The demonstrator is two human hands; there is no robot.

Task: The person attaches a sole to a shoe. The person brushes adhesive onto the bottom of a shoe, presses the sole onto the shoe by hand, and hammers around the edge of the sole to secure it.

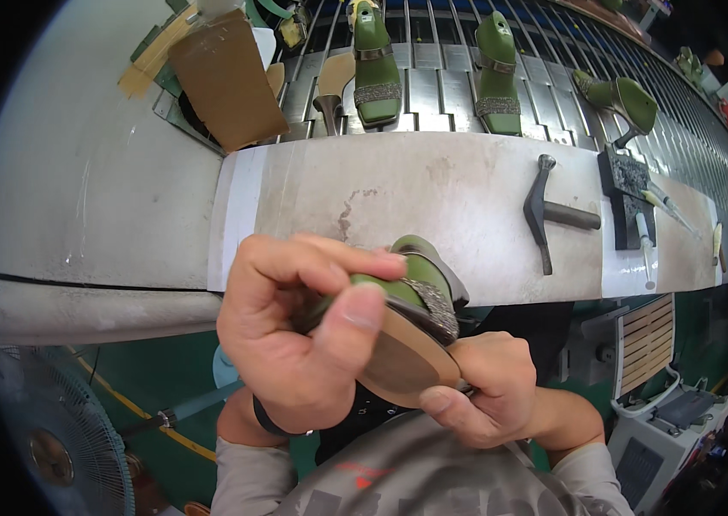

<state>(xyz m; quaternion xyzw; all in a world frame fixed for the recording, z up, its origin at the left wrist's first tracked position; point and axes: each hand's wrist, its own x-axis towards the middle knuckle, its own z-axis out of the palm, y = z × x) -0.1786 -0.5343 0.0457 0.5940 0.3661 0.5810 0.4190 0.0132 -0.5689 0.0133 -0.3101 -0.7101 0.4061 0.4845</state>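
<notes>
Fingers (354,322), L+R, pinch green sandal (411,357) by pale bench (312,185), fan (50,456) on grn flr (168,475) lower L.

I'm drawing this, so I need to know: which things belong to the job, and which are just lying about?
Job, it seems:
green sandal and brown sole, in left hand and right hand
hammer, perhaps, lying unheld

Just about, probably:
brown cardboard
fan

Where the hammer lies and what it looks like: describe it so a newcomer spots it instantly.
Find the pale, stained worktop. On its right part, just left of the black rectangular block, lies the dark metal-headed hammer. Its T shape, long slim head and handle pointing right, sets it apart from the block.
</notes>
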